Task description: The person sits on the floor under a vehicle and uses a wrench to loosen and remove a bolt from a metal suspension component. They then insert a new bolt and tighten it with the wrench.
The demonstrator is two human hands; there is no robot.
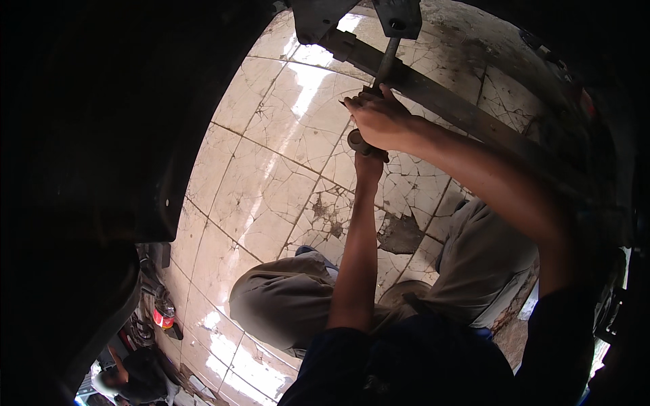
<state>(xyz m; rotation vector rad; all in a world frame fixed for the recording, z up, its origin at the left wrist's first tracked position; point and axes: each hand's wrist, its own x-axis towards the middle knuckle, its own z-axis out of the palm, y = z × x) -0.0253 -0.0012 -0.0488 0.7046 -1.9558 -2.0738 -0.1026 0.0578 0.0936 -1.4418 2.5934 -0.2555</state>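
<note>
Metal rod (386, 63), round and dull grey, slants down from the holed plate of a steel bracket (399, 19) into the person's hands, above the cracked tile floor (277, 128). From what I can see, the right hand (380, 123) has its fingers curled round the rod's lower stretch, thumb lying along the upper side. Just below shows a squat, rounded metal knob (357, 140), brownish and worn; whether it belongs to the rod I can't say. The left hand (371, 160) is mostly hidden at that knob, so I cannot tell how its fingers stand. Behind runs a straight, flat-sided dark beam (467, 115), its right end lost in shadow. Blackness swallows the bracket's upper part.
</note>
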